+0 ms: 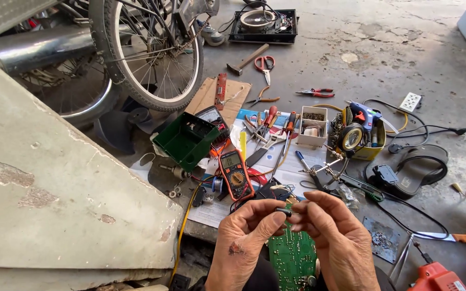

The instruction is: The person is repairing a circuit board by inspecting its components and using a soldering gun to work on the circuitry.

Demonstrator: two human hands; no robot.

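Note:
My left hand and my right hand meet at the fingertips low in the head view. Both pinch a small dark cylindrical part between thumb and fingers. Under my hands lies a green circuit board, partly hidden by them. Just beyond my fingers sits an orange-edged multimeter with red and black leads, on white paper spread on the concrete floor.
Screwdrivers and pliers lie beyond the meter. A green plastic case stands left; a bicycle wheel behind it. A yellow box with a glue gun, a red drill, and a concrete slab at left.

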